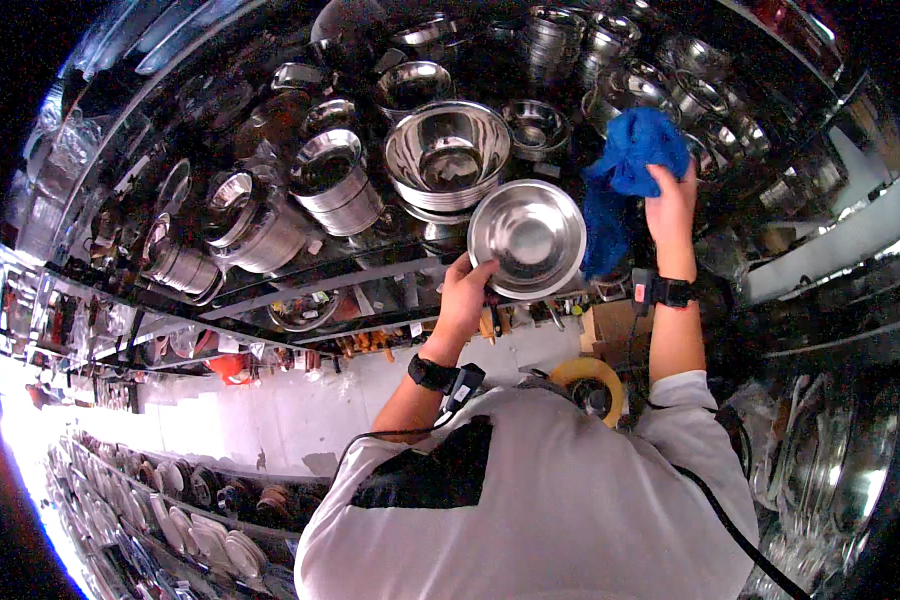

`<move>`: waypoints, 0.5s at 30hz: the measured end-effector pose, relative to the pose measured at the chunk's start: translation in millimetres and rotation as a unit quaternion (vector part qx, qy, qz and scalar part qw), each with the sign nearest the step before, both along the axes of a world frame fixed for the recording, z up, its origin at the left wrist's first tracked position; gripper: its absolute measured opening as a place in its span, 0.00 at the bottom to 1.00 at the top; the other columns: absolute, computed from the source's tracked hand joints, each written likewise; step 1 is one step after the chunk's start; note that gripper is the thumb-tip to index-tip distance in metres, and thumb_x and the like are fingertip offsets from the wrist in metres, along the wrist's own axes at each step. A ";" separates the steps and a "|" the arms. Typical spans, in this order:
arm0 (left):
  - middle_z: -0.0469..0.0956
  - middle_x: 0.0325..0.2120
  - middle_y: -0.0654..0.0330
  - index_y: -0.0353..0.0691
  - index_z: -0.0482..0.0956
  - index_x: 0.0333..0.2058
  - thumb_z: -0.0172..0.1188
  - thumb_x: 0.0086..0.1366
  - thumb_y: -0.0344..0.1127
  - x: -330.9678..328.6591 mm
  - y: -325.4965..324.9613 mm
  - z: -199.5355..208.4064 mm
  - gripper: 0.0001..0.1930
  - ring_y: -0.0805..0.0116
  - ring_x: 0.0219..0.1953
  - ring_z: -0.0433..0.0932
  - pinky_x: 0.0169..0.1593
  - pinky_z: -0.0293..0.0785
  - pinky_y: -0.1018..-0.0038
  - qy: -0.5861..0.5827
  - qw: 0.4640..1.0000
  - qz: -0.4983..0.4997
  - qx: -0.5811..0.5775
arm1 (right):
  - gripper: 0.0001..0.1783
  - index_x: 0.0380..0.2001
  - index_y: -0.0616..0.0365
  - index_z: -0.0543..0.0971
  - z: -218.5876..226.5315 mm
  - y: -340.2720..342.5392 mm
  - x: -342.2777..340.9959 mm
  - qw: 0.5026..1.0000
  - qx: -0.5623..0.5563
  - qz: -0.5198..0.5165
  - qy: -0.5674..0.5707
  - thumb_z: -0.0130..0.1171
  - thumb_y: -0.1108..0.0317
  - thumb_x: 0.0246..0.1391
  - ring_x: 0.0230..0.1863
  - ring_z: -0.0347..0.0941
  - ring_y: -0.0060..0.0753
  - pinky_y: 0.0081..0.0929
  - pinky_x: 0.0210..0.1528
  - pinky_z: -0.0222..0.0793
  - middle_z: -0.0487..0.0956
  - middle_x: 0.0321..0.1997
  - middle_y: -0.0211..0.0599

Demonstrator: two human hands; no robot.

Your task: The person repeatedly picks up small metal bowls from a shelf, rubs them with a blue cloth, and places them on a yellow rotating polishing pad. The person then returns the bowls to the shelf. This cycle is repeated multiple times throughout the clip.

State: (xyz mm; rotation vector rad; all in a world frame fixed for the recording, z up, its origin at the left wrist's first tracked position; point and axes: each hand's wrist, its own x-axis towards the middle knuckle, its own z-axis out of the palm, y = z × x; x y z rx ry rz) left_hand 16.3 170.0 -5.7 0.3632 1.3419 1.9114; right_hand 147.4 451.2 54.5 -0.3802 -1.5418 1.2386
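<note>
My left hand (463, 300) grips a shallow stainless steel bowl (527, 240) by its near left rim, thumb on the inside. The bowl is tilted so its shiny inside faces up toward me. To the right of it, my right hand (673, 205) is raised and closed on a bunched blue cloth (642, 150). One end of the cloth hangs down beside the bowl, apart from it. Just beyond the held bowl, a stack of larger steel bowls (448, 155) stands on the shelf.
Steel pots (332, 175) and bowls crowd the dark shelf (370, 265) ahead. Below it lie a cardboard box (615, 335) and a roll of yellowish tape (588, 385). Plates fill a rack (205, 540) at lower left. Wrapped goods (820, 450) stand on the right.
</note>
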 end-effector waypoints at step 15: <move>0.76 0.36 0.62 0.36 0.68 0.46 0.52 0.61 0.34 11.0 74.2 44.9 0.16 0.74 0.34 0.75 0.30 0.70 0.78 0.019 0.998 -0.050 0.019 | 0.18 0.47 0.59 0.69 -11.9 -34.5 12.6 0.944 -0.239 0.155 -0.168 0.54 0.65 0.53 0.23 0.73 0.23 0.20 0.25 0.67 0.76 0.27 0.29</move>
